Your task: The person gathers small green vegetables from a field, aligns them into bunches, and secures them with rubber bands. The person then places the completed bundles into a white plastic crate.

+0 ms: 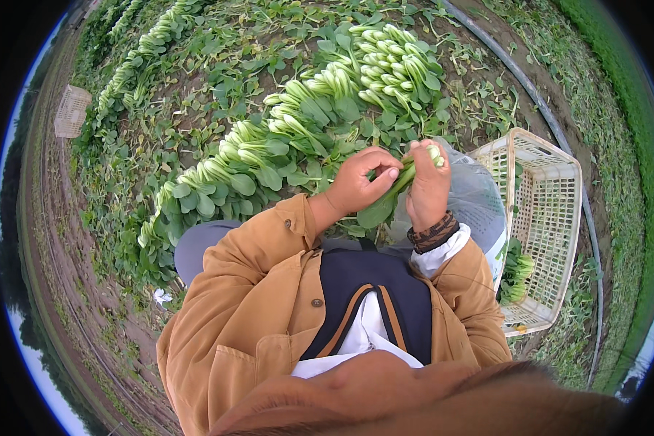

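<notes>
Bok choy (404,182) is held in my right hand (429,182), its pale stem bases up by the fingertips and its leaves hanging down to the left. Close on its left, my left hand (359,182) has its fingertips against the stems, thumb and forefinger curved towards each other; whether they pinch anything is hidden. Beyond both hands, bok choy bunches (294,111) lie on the ground in a long slanting row, bases up and leaves towards me. A thicker pile of bok choy (392,65) lies at the row's far right end.
A pale plastic crate (550,234) lies tilted at my right, with some bok choy (515,272) inside. A clear plastic bag (471,191) is between it and my right hand. A grey hose (528,87) runs past the crate. Another crate (72,111) and another row (136,60) are far left.
</notes>
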Motion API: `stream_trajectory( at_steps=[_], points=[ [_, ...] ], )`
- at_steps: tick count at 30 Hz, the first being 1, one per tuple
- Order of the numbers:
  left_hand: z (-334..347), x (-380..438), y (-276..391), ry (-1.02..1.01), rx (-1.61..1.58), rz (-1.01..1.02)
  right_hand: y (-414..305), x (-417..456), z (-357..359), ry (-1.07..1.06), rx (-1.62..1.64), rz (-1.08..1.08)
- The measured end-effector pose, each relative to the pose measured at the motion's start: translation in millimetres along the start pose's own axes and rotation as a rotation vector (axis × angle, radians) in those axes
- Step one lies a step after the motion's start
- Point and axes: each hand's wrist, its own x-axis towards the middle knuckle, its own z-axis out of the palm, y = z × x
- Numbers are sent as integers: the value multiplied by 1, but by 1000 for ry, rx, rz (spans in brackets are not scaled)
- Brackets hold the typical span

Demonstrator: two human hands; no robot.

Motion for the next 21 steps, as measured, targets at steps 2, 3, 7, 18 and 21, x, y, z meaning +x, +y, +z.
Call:
stream_trajectory(
  at_steps=[2, 3, 7, 18, 21],
  points=[
    [-19, 11, -57, 101, 55, -168, -6, 1, 0, -5, -144, -87],
    [-30, 16, -102, 147, 61, -313, -13, -1, 8, -34, -190, -107],
    [-112, -5, -277, 219, 551, -764, -19, -3, 13, -154, -337, -21],
    [-93, 152, -379, 357, 762, -654, 2, 58, 20, 36, -620, 23],
    [-97, 149, -390, 453, 653, -602, 3, 70, 21, 48, -628, 55]
  ],
)
